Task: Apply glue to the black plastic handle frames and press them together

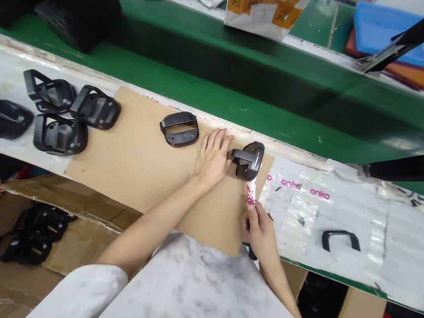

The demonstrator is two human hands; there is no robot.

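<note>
My left hand (214,160) lies palm down on a brown cardboard sheet (133,142), its fingers stretched out. Close by its thumb side is a black plastic part with a loop handle (249,161), tilted near the sheet's right end; whether the hand touches it I cannot tell. My right hand (261,232) is closed around a slim strip-like tool (251,191), white with pink lettering, which reaches up to the part's lower edge. A dark end shows below that hand. Another black handled part (180,129) rests on the sheet, left of my left hand.
Several black handled parts (59,134) stand at the left of the bench. An open carton (80,245) below holds more. A black U-shaped handle (340,236) lies at right on white film. Beyond a green conveyor (204,63) are a taped box (257,16) and blue tray (385,32).
</note>
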